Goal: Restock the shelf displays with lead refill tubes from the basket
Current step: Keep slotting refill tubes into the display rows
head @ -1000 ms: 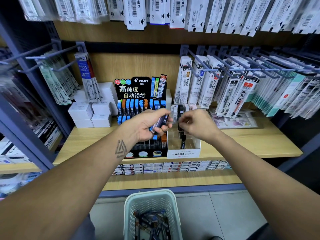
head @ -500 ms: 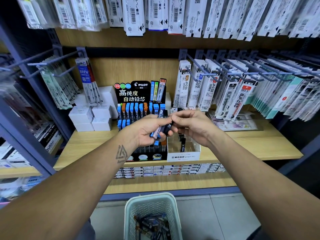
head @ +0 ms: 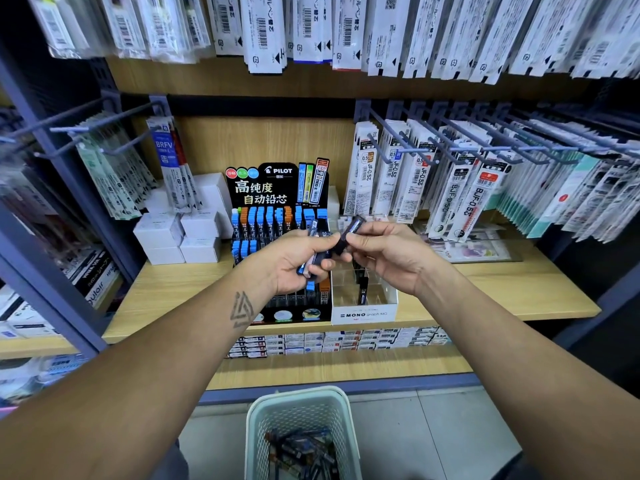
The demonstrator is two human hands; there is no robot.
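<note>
The wooden shelf (head: 519, 289) carries the stock at chest height, so both hands can work over it without stooping, and rows of hanging refill packs (head: 450, 181) on pegs fill the wall behind and to the right. On the floor near the person sits the pale basket (head: 349, 431), directly below the hands; loose lead refill tubes (head: 301, 452) lie in a heap inside it, placed there probably so a fresh handful is 1 short reach away.

At the middle of the shelf stands the black PILOT display (head: 273, 188), tiered so that blue and orange caps show in rows. Touching its right side is the white MONO box (head: 363, 315), whose clear compartments look mostly empty, with 1 dark tube upright in it. That is likely the display being filled.

The left hand (head: 294, 261) serves as a holder: its fingers are curled round a small bundle of tubes (head: 313, 233), ends sticking out above and below the fist. The right hand (head: 391, 254) pinches a single dark tube (head: 349, 232) between thumb and fingertips, tilted, just beside the bundle and above the MONO box. Sorting by hand like this lets each tube be read and turned before it goes into a slot.
</note>
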